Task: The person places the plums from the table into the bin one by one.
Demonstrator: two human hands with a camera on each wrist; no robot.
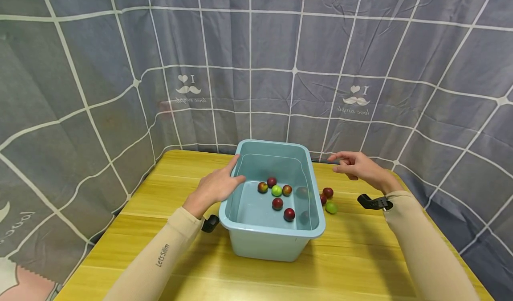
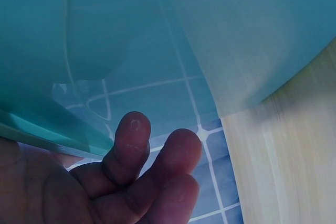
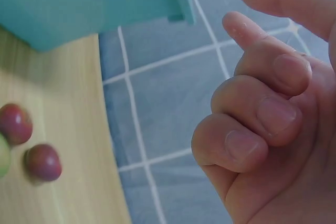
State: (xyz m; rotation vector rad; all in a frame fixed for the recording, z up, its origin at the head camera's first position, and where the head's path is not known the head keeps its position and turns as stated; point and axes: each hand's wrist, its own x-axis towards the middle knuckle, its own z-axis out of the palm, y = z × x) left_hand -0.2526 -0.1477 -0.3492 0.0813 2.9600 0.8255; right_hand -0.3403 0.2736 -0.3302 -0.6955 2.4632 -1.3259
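Observation:
A light blue plastic tub [image 1: 276, 244] stands on the table. My left hand [image 1: 216, 186] holds its left rim, thumb over the edge toward the inside and index finger along the rim; in the left wrist view the other fingers [image 2: 176, 156] bend outside the wall. My right hand [image 1: 362, 167] hovers right of the tub with nothing in it, index finger out and the others loosely curled. Inside the tub lie several plums, dark red ones [image 1: 289, 214], red-yellow ones [image 1: 262, 187] and a green one [image 1: 276, 191].
Right of the tub, on the wooden table [image 1: 192, 167], lie a green plum [image 1: 331, 208] and two dark red plums [image 1: 327, 193], partly hidden by the tub's rim. A grey checked curtain [image 1: 272, 91] hangs behind the table and along both its sides.

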